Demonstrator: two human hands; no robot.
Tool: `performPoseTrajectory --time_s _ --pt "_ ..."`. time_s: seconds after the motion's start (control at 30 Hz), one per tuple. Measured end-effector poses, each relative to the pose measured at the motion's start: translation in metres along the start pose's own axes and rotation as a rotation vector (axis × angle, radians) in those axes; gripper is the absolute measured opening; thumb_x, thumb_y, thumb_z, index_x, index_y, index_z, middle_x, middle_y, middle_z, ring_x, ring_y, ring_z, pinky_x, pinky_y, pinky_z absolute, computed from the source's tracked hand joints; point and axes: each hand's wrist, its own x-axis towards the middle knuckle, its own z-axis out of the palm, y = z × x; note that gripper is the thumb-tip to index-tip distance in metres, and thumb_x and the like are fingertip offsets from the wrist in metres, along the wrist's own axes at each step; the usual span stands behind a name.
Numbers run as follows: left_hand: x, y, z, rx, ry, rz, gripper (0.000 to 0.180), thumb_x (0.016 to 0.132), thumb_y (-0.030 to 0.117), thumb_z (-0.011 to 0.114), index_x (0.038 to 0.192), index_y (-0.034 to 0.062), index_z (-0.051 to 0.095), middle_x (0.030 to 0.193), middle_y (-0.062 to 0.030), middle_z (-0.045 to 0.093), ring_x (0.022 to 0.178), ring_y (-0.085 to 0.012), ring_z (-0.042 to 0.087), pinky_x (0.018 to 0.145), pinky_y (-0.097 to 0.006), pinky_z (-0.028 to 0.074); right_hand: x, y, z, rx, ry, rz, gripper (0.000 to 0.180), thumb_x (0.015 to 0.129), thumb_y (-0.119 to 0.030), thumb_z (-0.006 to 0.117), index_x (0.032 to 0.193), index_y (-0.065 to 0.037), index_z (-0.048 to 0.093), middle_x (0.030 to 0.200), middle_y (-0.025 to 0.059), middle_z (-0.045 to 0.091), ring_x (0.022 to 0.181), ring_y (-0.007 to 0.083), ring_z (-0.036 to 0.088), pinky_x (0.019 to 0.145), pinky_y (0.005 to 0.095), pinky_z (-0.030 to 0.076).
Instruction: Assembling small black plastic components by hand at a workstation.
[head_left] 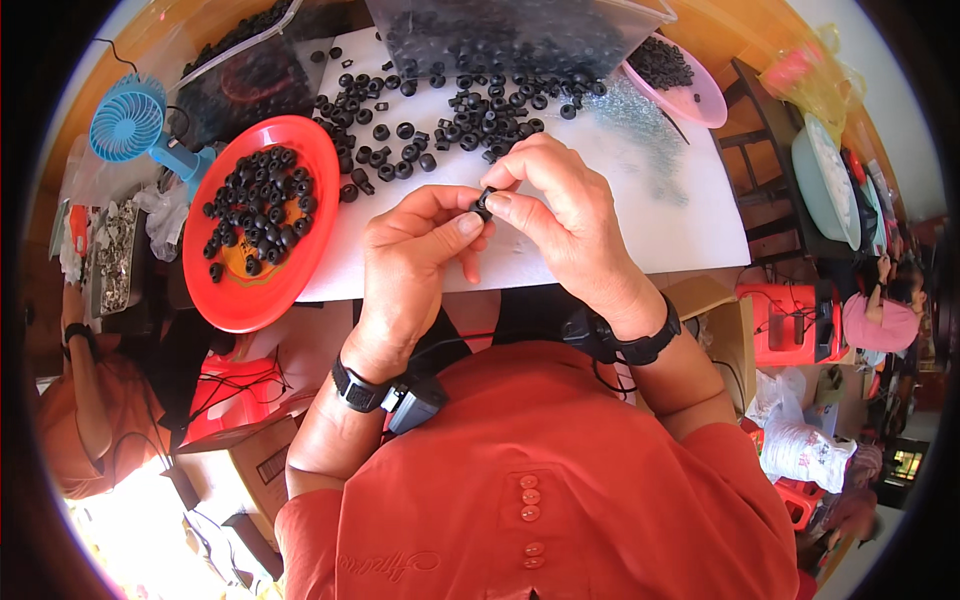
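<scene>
Between both hands, above the white counter (640,220): small black rubber ring (484,203), pinched by left hand (410,260) and right hand (560,215) fingertips. Best gripped lightly, close to the loose black rings (440,120) beyond.

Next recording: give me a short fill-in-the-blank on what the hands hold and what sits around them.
1. Both hands, left hand and right hand, pinch one small ____ rubber ring.
2. The plate holding a pile of rings is ____.
3. The small fan beside that plate is ____.
4. Loose rings lie on a ____ sheet.

Missing words: black; red; blue; white
</scene>
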Motion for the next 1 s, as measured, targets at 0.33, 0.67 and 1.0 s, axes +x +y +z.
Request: performPoseTrajectory --time_s 0.33,0.67,1.0 --pt "-0.001 -0.002 -0.001 0.000 0.017 0.006 0.018 0.096 -0.001 0.064 0.113 -0.0054 0.066 0.093 -0.0100 0.070 0.079 -0.0132 0.065 0.059 -0.025 0.051 -0.008 -0.005 0.010 0.439 0.013 0.241 0.005 0.091 0.001 0.068 0.095 0.000 0.065 0.087 0.0057 0.064 0.082 0.0140 0.065 0.073 0.0276 0.053" --pt "-0.001 -0.002 0.005 0.039 0.083 0.032 0.016 0.094 -0.001 0.066 0.110 -0.0056 0.066 0.088 -0.0088 0.069 0.074 -0.0113 0.063 0.053 -0.022 0.047 -0.002 -0.004 0.009 0.025 0.044 -0.053 0.009 0.086 0.000 0.070 0.090 -0.004 0.064 0.079 0.0098 0.059 0.072 0.0284 0.060 0.065 0.0368 0.049" --pt "-0.002 0.000 0.006 0.072 0.090 -0.019 0.013 0.093 -0.001 0.067 0.106 -0.0046 0.065 0.086 -0.0078 0.068 0.065 -0.0079 0.058 0.047 -0.020 0.040 -0.005 -0.002 -0.002 -0.084 -0.035 -0.123 0.015 0.078 -0.001 0.069 0.089 -0.006 0.060 0.079 0.0094 0.054 0.072 0.0321 0.055 0.064 0.0417 0.045"
